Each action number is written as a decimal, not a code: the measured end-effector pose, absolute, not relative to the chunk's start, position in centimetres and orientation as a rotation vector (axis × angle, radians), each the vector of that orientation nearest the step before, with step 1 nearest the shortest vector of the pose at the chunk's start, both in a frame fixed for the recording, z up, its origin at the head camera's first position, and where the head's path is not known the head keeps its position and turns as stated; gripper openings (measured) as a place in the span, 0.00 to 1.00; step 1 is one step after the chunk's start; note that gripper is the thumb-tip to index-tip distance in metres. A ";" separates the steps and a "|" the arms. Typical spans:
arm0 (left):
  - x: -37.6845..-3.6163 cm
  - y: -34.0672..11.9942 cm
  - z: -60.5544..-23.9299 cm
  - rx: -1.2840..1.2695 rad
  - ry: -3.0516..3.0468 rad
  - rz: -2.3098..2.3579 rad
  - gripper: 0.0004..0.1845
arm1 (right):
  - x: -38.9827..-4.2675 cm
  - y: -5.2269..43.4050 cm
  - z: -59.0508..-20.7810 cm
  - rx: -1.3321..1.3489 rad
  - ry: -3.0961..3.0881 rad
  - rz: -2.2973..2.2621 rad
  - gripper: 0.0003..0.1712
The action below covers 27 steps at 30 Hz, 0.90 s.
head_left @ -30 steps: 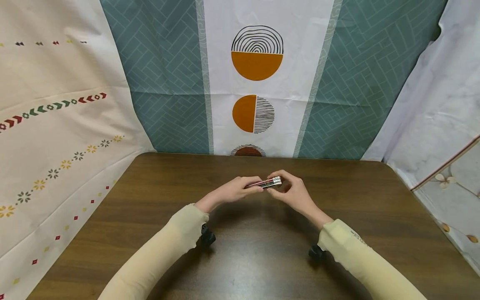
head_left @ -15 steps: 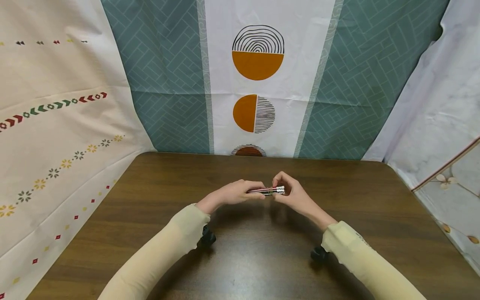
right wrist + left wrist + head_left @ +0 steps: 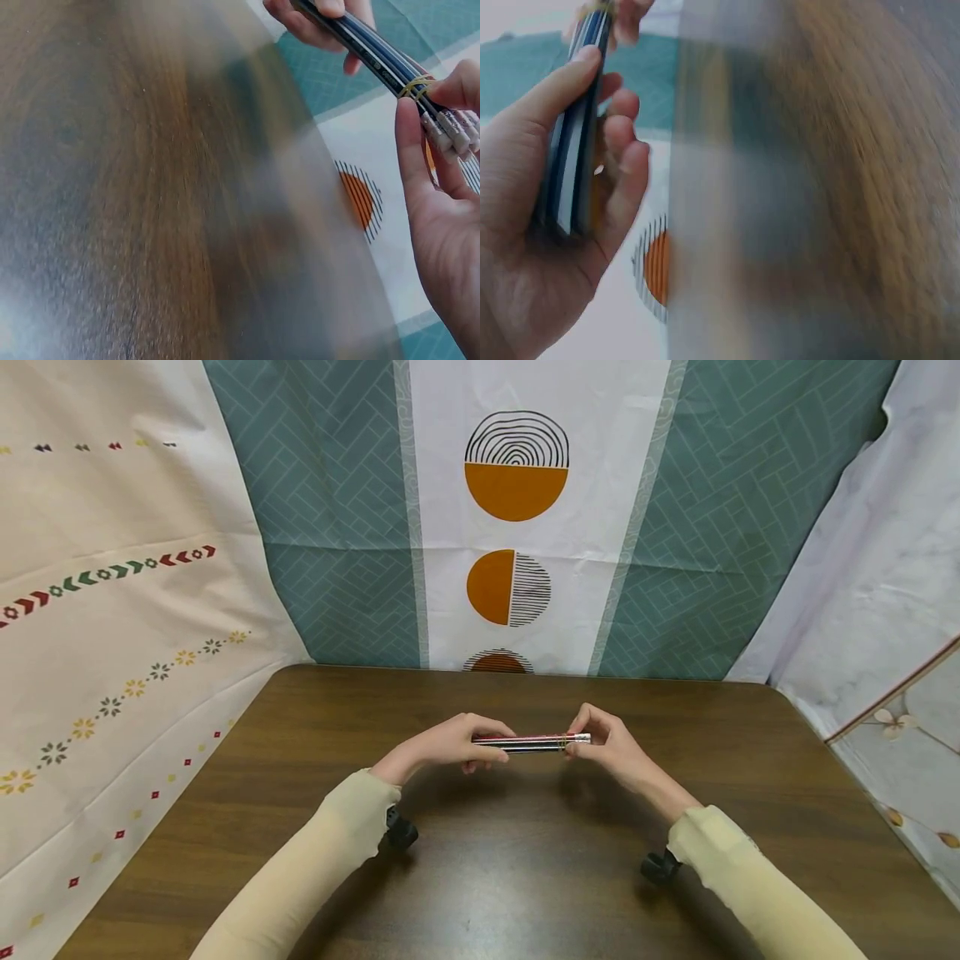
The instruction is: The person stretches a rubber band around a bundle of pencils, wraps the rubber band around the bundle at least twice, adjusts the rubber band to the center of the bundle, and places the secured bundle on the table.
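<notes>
A bundle of several dark and red striped pencils is held level between both hands above the table. In the left wrist view, my left hand grips the pencils along their length, thumb on top and fingers curled beneath. A yellow rubber band circles the bundle near its eraser end, seen in the right wrist view. My right hand pinches the bundle at that band with thumb and finger. White and silver eraser ends stick out past the right fingers. The far tips are hidden in the left palm.
A dark brown wooden table spreads under both hands. Behind it hangs a teal and white cloth with orange half-circles. Patterned light cloths drape at the left and the right. Each wrist bears a small black camera.
My hands have moved apart, the right one rightward and the left one slightly left. More of the pencils' length shows between them, and the bundle has turned from tilted to level.
</notes>
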<state>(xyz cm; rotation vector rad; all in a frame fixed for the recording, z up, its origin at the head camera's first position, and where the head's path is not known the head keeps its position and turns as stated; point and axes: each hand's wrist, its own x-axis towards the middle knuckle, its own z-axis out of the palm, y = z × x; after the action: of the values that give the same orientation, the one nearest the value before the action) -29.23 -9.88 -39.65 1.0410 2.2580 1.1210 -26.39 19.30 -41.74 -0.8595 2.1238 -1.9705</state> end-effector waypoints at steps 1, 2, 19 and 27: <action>-29.3 -10.1 -39.8 1.018 2.272 1.161 0.14 | -26.4 19.5 -41.8 -0.837 2.122 -1.978 0.10; -29.3 -10.3 -39.9 1.003 2.292 1.199 0.14 | -26.4 19.6 -41.8 -0.816 2.121 -1.983 0.10; -26.9 -8.6 -39.2 0.915 2.600 1.481 0.08 | -25.2 17.9 -41.7 -0.681 2.296 -1.865 0.08; -26.6 -8.5 -38.8 0.912 2.590 1.452 0.06 | -25.2 17.6 -42.0 -0.651 2.261 -1.874 0.09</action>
<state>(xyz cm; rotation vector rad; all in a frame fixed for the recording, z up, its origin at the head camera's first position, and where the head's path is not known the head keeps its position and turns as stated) -26.62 -8.52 -38.80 0.9115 2.5902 1.4525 -25.20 17.59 -41.99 -0.6509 2.2614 -1.8736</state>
